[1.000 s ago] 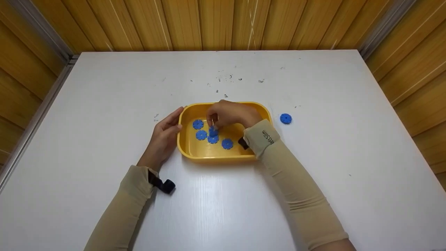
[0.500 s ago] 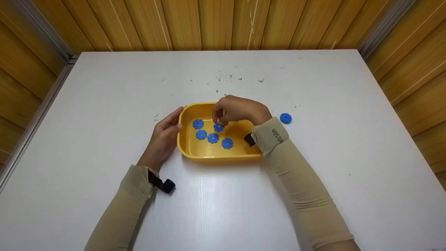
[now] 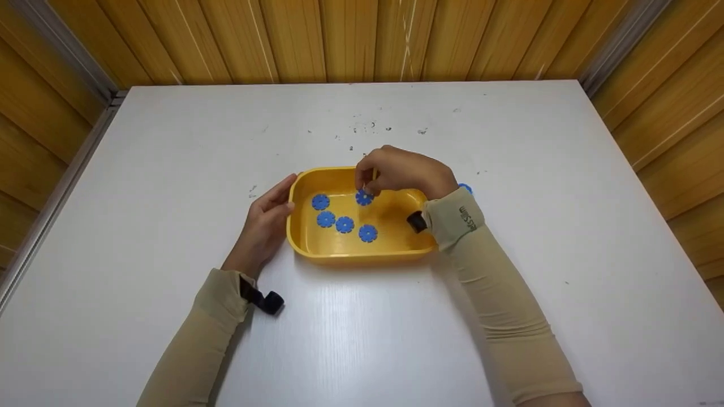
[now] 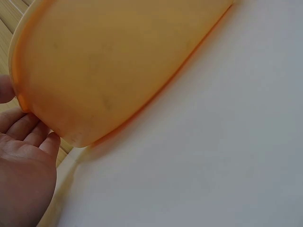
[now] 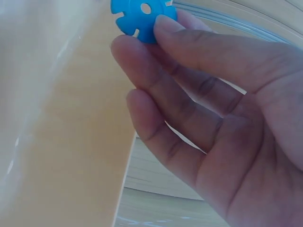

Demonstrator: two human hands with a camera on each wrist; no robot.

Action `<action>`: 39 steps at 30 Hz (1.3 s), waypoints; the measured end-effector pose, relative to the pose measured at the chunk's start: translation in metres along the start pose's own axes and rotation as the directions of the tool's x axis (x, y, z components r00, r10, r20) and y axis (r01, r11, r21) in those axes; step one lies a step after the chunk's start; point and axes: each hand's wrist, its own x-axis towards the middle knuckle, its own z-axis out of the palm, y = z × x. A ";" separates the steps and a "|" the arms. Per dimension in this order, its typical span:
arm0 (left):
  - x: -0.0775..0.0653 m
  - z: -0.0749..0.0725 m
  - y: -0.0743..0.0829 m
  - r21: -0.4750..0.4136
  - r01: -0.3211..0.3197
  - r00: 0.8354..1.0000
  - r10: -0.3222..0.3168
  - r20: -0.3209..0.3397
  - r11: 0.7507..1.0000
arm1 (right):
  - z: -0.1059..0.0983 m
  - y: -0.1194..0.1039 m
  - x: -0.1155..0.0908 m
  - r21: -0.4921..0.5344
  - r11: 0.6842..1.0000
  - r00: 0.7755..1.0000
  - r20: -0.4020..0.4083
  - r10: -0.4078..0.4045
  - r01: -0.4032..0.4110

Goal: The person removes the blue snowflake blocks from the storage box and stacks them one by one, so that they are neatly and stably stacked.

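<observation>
A yellow plastic bin stands on the table, with several blue notched discs lying flat inside, among them a disc near the middle. My left hand grips the bin's left end, thumb at the rim and fingers against the outer wall. In the left wrist view the left hand shows beside the bin wall. Over the bin, my right hand pinches one blue notched disc between thumb and fingers. The right wrist view shows this disc with its round centre hole and edge slots.
Another blue disc lies on the table right of the bin, mostly hidden behind the right wrist. The white table has dark scuff marks toward its back edge. Wood-look panels close off the back and sides.
My right hand has lifted the pinched disc from above another disc and carried it right and toward the back of the bin. The left hand stays in place.
</observation>
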 end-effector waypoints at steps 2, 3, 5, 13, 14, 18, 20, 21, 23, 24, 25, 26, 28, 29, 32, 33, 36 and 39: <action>0.000 0.000 0.000 0.007 0.002 1.000 -0.002 0.001 1.000 | -0.002 0.001 -0.002 -0.002 1.000 1.000 -0.010 -0.004 0.004; 0.000 0.000 0.000 0.009 0.003 1.000 -0.003 0.000 1.000 | -0.002 0.002 -0.003 0.003 1.000 1.000 -0.014 -0.001 0.001; -0.001 0.000 0.000 0.006 0.005 1.000 -0.005 -0.007 1.000 | -0.004 0.003 -0.006 0.010 1.000 1.000 -0.022 0.008 -0.008; 0.001 0.000 -0.001 0.014 0.005 1.000 -0.005 0.004 1.000 | -0.010 0.011 -0.017 0.033 0.999 0.997 -0.068 0.039 -0.037; 0.001 0.000 -0.001 0.012 0.004 1.000 -0.004 0.008 1.000 | -0.010 0.012 -0.019 0.031 0.999 0.996 -0.080 0.032 -0.029; 0.001 0.001 -0.001 0.001 0.002 1.000 -0.002 0.020 1.000 | -0.012 0.020 -0.026 0.017 1.000 0.991 -0.132 0.001 0.001; 0.001 0.001 -0.001 0.007 0.006 1.000 -0.006 0.012 1.000 | -0.013 0.023 -0.029 0.014 1.000 0.987 -0.160 -0.009 0.012; 0.001 0.001 -0.001 0.010 0.007 1.000 -0.007 0.010 1.000 | -0.013 0.026 -0.031 0.014 1.000 0.985 -0.174 -0.014 0.017; 0.000 0.001 0.000 0.020 0.009 1.000 -0.009 0.002 1.000 | -0.014 0.029 -0.035 0.013 1.000 0.979 -0.201 -0.026 0.029; 0.000 0.001 0.000 0.022 0.010 1.000 -0.010 0.001 1.000 | -0.014 0.030 -0.036 0.013 0.999 0.977 -0.212 -0.027 0.030; 0.000 0.001 0.000 0.024 0.010 1.000 -0.010 0.000 1.000 | -0.015 0.031 -0.038 0.012 0.999 0.974 -0.223 -0.029 0.033; 0.000 0.001 0.000 0.023 0.009 1.000 -0.009 -0.001 1.000 | -0.016 0.033 -0.040 0.013 0.999 0.972 -0.233 -0.028 0.032; 0.000 0.001 0.000 0.017 0.007 1.000 -0.007 -0.001 1.000 | -0.017 0.036 -0.043 0.024 0.999 0.967 -0.252 -0.023 0.030; 0.000 0.001 0.000 0.017 0.005 1.000 -0.005 0.000 1.000 | -0.017 0.037 -0.045 0.030 0.999 0.964 -0.264 -0.020 0.029; -0.001 0.000 0.000 0.017 0.001 1.000 -0.001 -0.001 1.000 | -0.019 0.043 -0.051 0.058 0.998 0.952 -0.306 -0.016 0.036; 0.000 0.000 0.000 0.018 0.000 1.000 0.000 0.001 1.000 | -0.019 0.045 -0.054 0.070 0.997 0.948 -0.319 -0.016 0.040; 0.000 -0.001 0.000 0.025 0.001 1.000 -0.001 0.001 1.000 | -0.019 0.051 -0.059 0.088 0.994 0.935 -0.355 -0.028 0.063; 0.000 -0.002 0.000 0.022 0.004 1.000 -0.004 0.003 1.000 | -0.018 0.057 -0.062 0.096 0.992 0.925 -0.378 -0.037 0.079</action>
